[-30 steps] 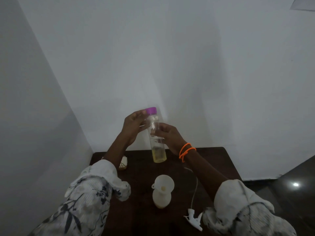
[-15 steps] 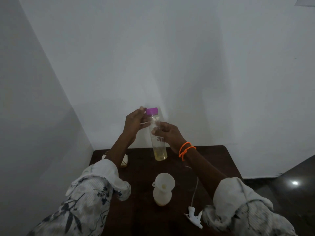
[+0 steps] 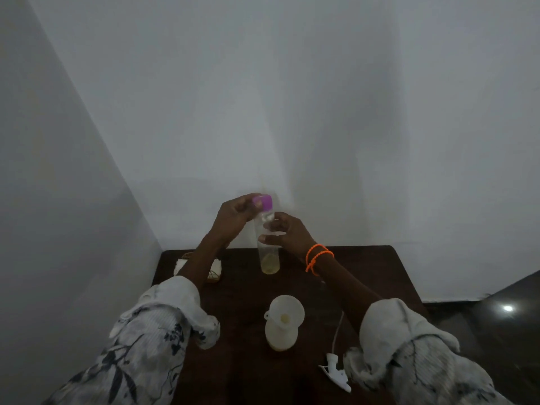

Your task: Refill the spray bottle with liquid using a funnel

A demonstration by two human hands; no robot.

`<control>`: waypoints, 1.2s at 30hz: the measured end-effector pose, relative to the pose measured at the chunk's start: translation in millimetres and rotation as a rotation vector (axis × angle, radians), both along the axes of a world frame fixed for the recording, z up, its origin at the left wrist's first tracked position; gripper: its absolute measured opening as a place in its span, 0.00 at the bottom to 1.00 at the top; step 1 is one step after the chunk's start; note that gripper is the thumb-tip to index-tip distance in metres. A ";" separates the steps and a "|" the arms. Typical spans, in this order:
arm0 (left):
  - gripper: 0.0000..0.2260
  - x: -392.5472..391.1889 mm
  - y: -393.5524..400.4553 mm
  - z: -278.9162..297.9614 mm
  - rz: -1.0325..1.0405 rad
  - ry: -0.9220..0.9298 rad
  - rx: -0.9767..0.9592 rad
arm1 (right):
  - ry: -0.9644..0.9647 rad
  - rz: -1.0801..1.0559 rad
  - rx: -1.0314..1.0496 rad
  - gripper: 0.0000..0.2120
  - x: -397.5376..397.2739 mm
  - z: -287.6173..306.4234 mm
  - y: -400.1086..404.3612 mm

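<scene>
A tall clear bottle (image 3: pixel 268 252) with yellowish liquid at its bottom is held up near the back of the dark table (image 3: pixel 365 276). My right hand (image 3: pixel 287 233) grips its body. My left hand (image 3: pixel 233 214) pinches its purple cap (image 3: pixel 263 202). Nearer to me stands a small whitish spray bottle (image 3: pixel 282 336) with a white funnel (image 3: pixel 286 312) seated in its neck. The white spray head (image 3: pixel 334 372) with its dip tube lies on the table at the front right, beside my right sleeve.
A pale cloth-like object (image 3: pixel 214 270) lies at the table's back left, partly behind my left forearm. White walls close in at the back and left. A dark glossy floor (image 3: pixel 496 317) shows at the right.
My left hand has shifted from the bottle's upper side onto the purple cap. The bottle stays upright in my right hand, about where it was.
</scene>
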State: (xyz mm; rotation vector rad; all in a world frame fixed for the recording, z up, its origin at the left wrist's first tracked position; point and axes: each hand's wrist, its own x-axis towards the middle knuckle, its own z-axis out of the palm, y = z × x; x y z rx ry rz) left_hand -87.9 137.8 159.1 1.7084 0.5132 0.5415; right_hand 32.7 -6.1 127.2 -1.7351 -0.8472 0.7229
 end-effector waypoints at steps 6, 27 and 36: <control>0.24 -2.3 13.0 -43.2 0.014 0.219 0.252 | -0.193 -0.088 -0.168 0.29 -1.7 -44.0 31.8; 0.20 13.3 61.9 -160.9 0.135 0.373 0.296 | -0.280 -0.034 -0.143 0.29 22.5 -145.4 118.4; 0.22 16.2 68.0 -170.0 0.145 0.436 0.229 | -0.306 0.039 -0.149 0.31 32.6 -149.6 121.0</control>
